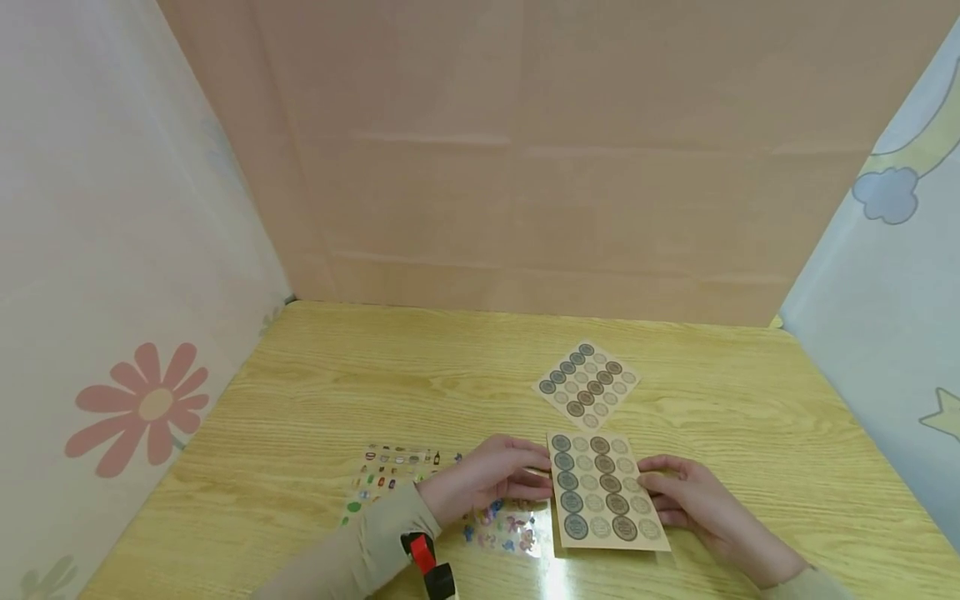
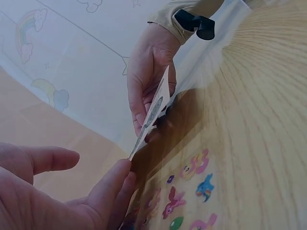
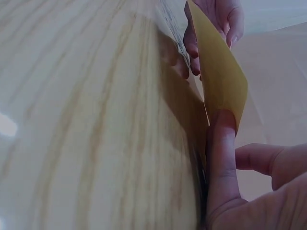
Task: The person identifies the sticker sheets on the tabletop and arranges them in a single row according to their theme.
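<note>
A tan sheet of round stickers (image 1: 603, 492), in rows of dark grey, brown and pale circles, is raised at a tilt over the table. My right hand (image 1: 701, 508) pinches its right edge, thumb on the printed side and fingers beneath. In the right wrist view a finger (image 3: 223, 153) lies against the plain back of the sheet (image 3: 220, 72). At the opposite edge, my left hand (image 1: 491, 475) touches the sheet with extended fingertips. Its thumb stands well apart from the sheet in the left wrist view, where the sticker sheet (image 2: 152, 112) appears nearly edge-on.
A second sheet of round stickers (image 1: 588, 385) lies turned diagonally behind the raised one. Clear sheets with small colourful stickers (image 1: 513, 533) lie under and beside the left forearm. The wood-grain table (image 1: 420, 367) is bordered by a pinkish back panel (image 1: 525, 208) and patterned side panels.
</note>
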The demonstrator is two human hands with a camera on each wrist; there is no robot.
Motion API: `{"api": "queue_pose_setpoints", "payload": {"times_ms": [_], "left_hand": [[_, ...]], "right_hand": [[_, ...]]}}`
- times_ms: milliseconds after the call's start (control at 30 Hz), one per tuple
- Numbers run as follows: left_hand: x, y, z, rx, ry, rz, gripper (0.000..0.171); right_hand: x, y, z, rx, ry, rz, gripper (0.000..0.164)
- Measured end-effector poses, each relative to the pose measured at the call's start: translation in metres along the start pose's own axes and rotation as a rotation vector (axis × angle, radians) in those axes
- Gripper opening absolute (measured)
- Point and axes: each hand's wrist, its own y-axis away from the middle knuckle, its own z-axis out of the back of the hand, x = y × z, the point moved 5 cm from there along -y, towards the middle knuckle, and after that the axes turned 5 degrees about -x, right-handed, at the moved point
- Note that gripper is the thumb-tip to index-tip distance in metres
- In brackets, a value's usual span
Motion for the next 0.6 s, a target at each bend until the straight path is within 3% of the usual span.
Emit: {"api": "queue_pose_setpoints", "payload": {"times_ms": [300, 600], "left_hand": [[-0.0031, -0.004, 0.0009, 0.001, 0.001, 0.018, 0.032], [-0.004, 0.0022, -0.0003, 0.03, -0.017, 0.023, 0.037]], "right_hand": [[0.0033, -0.0043, 0.0013, 0.007, 0.045, 0.009, 0.036], [0.0042, 0.0003, 0.0024, 0.045, 0.128, 0.023, 0.035]]}}
